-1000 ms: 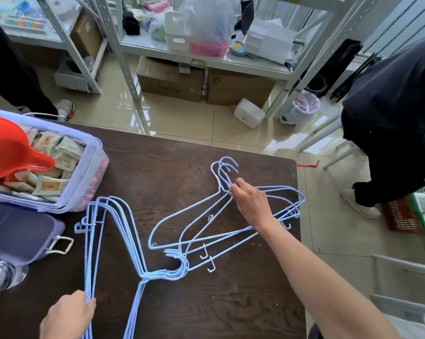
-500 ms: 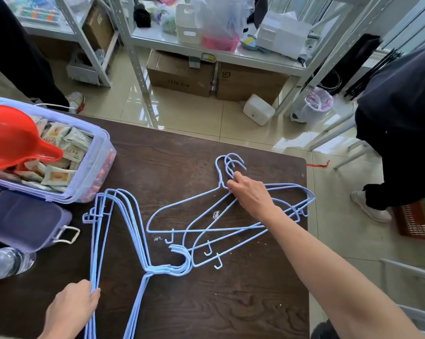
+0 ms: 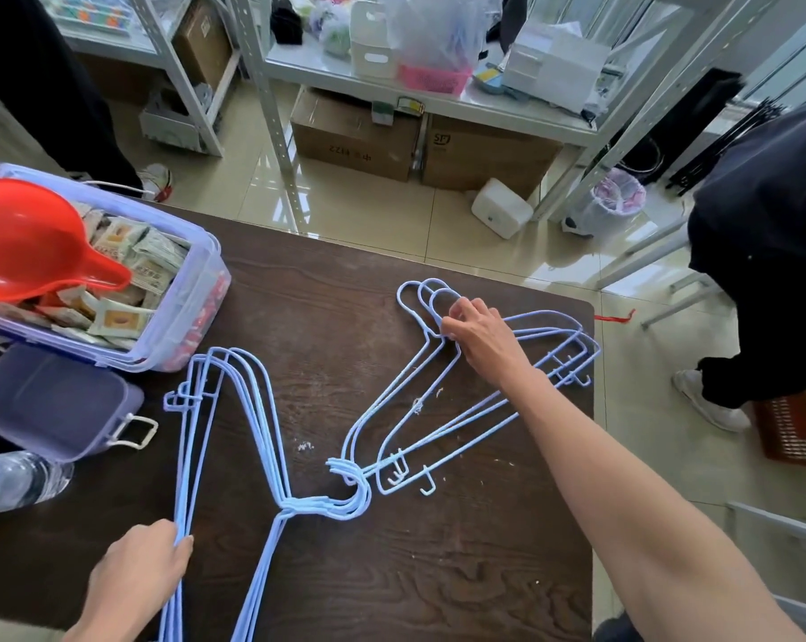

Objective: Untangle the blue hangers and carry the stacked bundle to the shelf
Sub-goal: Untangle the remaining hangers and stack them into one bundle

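Two bundles of blue hangers on dark table (image 3: 438, 572), hooks interlocked at frame centre. Right hand (image 3: 477, 338) pinches right bundle (image 3: 410, 405) near its necks. Left hand (image 3: 137, 567), lower left, grips left bundle (image 3: 252, 410) bars. Shelf (image 3: 438, 104) at top.

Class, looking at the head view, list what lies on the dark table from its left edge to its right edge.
Water bottle → purple lid → left hanger bundle, held by the left hand → right hanger bundle, held by the right hand.
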`<act>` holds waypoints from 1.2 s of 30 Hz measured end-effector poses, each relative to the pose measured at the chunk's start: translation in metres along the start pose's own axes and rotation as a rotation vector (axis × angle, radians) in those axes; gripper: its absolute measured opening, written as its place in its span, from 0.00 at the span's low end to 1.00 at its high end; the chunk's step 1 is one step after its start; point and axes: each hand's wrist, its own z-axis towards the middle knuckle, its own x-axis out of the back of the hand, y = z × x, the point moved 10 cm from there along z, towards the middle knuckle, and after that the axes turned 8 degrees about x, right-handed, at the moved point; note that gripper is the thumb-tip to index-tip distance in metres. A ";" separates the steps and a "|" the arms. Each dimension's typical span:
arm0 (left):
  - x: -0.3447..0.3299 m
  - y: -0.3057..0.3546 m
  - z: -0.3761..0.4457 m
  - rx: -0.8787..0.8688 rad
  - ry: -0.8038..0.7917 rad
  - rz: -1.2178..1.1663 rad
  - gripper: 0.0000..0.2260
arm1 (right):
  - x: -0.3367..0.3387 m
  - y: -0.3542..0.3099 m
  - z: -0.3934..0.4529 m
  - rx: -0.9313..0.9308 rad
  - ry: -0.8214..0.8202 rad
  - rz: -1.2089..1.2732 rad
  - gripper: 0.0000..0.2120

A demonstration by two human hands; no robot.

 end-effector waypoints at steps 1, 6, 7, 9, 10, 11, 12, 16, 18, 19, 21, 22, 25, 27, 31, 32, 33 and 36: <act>0.000 0.001 0.000 -0.008 0.011 0.002 0.16 | -0.001 -0.003 0.002 0.024 -0.008 0.006 0.10; 0.005 0.005 -0.005 -0.029 0.025 -0.005 0.15 | -0.009 -0.009 -0.008 0.013 -0.045 0.074 0.16; 0.007 0.006 -0.007 -0.037 0.027 -0.006 0.14 | -0.010 -0.009 -0.012 -0.002 -0.040 0.098 0.15; 0.008 0.006 -0.008 -0.040 0.020 -0.019 0.14 | -0.007 -0.004 -0.021 -0.085 0.003 0.231 0.12; 0.008 0.007 -0.008 -0.041 0.012 -0.027 0.13 | -0.003 0.004 -0.027 -0.166 0.033 0.334 0.10; 0.008 0.007 -0.007 -0.042 0.004 -0.029 0.13 | 0.001 0.015 -0.032 -0.256 0.067 0.423 0.10; 0.008 0.007 -0.007 -0.040 -0.002 -0.033 0.13 | 0.005 0.026 -0.036 -0.328 0.094 0.481 0.10; 0.007 0.006 -0.004 -0.048 0.002 -0.037 0.14 | 0.013 0.058 -0.030 -0.511 0.071 0.351 0.06; 0.005 0.005 -0.004 -0.044 -0.003 -0.027 0.15 | 0.007 0.056 -0.016 -0.569 -0.061 0.291 0.15; 0.005 0.004 -0.002 -0.038 -0.005 -0.028 0.15 | 0.005 0.049 -0.008 -0.571 -0.135 0.257 0.19; 0.004 0.003 0.000 -0.029 -0.003 -0.043 0.15 | 0.000 0.034 0.011 -0.537 -0.206 0.187 0.24; 0.004 0.003 0.001 -0.028 -0.002 -0.044 0.15 | -0.003 0.028 0.020 -0.513 -0.214 0.164 0.24; 0.002 0.002 0.001 -0.020 0.002 -0.035 0.15 | -0.005 0.007 0.033 -0.470 -0.180 0.123 0.23; 0.001 0.002 0.001 -0.027 0.017 -0.031 0.15 | 0.000 -0.008 0.038 -0.387 -0.156 0.027 0.16; 0.003 0.003 -0.001 -0.043 0.019 -0.014 0.15 | 0.006 -0.021 0.047 -0.214 -0.196 -0.141 0.08; 0.004 0.005 -0.003 -0.055 0.022 -0.005 0.15 | 0.011 -0.015 0.047 -0.231 -0.187 -0.142 0.08; 0.005 0.005 -0.004 -0.062 0.022 -0.003 0.15 | 0.019 -0.008 0.046 -0.268 -0.153 -0.125 0.07; 0.007 0.006 -0.006 -0.067 0.021 -0.004 0.16 | 0.052 0.012 0.035 -0.365 -0.007 -0.056 0.06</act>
